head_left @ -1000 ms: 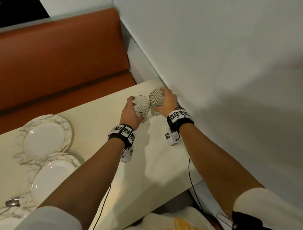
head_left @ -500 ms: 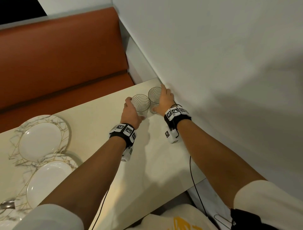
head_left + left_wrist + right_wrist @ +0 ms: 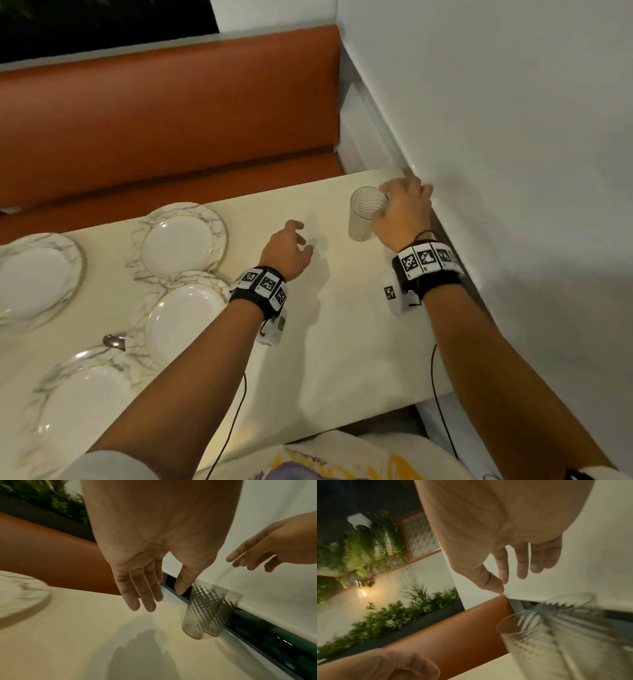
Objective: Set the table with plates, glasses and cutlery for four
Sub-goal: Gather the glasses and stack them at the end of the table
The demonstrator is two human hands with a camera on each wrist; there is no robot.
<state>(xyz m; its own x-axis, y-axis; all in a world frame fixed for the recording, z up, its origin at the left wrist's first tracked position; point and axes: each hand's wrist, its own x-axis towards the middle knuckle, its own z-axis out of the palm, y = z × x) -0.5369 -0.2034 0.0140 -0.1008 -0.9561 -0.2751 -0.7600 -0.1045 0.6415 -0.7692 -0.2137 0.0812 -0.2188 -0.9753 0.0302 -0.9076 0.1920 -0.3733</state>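
Neither hand grips: left hand (image 3: 287, 251) and right hand (image 3: 402, 214) both hang slack-fingered, right just beside two glasses (image 3: 208, 613) standing at the table's (image 3: 342, 342) far right corner by the wall. Plates (image 3: 183, 240) sit left. Step: distributing glasses; next needs a firm grasp.

In the head view, the right hand (image 3: 402, 212) covers the spot at the upper right where a second glass would stand, so only one glass (image 3: 367, 214) shows whole; whether the fingers touch it cannot be told. Both wrist views smear the two glasses (image 3: 207, 609) into overlapping ghosts, their rims and bases unclear. At the left edge, the outer plate (image 3: 32, 277) is cut off, and so is the lower plate (image 3: 75, 404). A spoon (image 3: 114, 341) shows only its bowl; the handle is hidden. The plate rim (image 3: 22, 595) at the left wrist view's left edge is blurred.
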